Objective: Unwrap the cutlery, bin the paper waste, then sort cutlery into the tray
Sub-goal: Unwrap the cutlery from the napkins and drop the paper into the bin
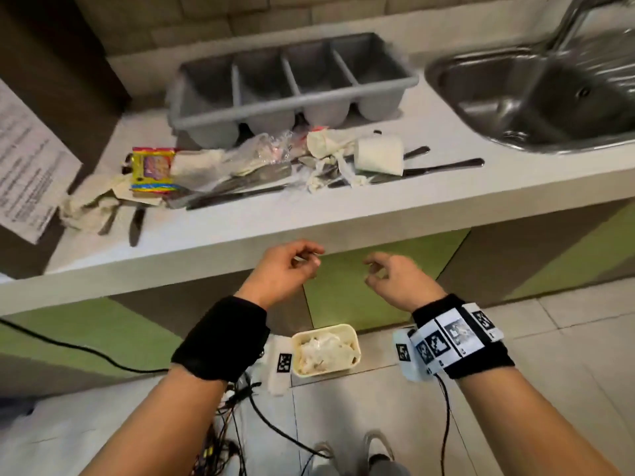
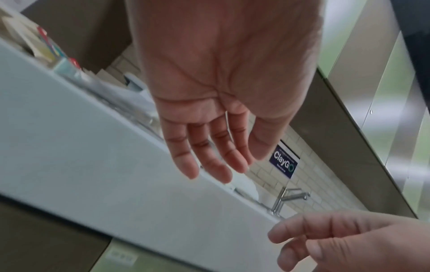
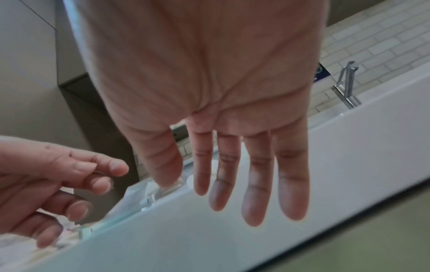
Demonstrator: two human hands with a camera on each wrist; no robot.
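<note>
Cutlery [image 1: 237, 192]: dark-handled knives and other pieces lying in a loose heap on the white desk [image 1: 343, 207], just in front of the tray and tangled with the wrappings.
Paper waste [image 1: 379, 154]: crumpled napkins, a rolled white wrap and clear plastic film over and among the cutlery; a yellow snack packet [image 1: 153, 170] on the left end of the heap.
Tray [image 1: 292, 87]: grey, four compartments, nothing visible inside, standing behind the heap.
Bin [image 1: 324, 353]: small cream tub on the floor below the desk edge, already holding crumpled paper.
Left hand [image 1: 287, 266], right hand [image 1: 395, 276]: both in front of the desk edge, above the bin, fingers loosely extended, holding nothing.

Risks, as judged: pulling a napkin may drag a knife off the edge; blades hidden under paper may nick fingers; film may be binned with cutlery inside; the small bin may overflow.

Surroundings: steel sink [image 1: 536, 94] with tap at right, printed sheet [image 1: 27, 163] at left, tiled wall, green cabinet fronts, cables on tiled floor.
</note>
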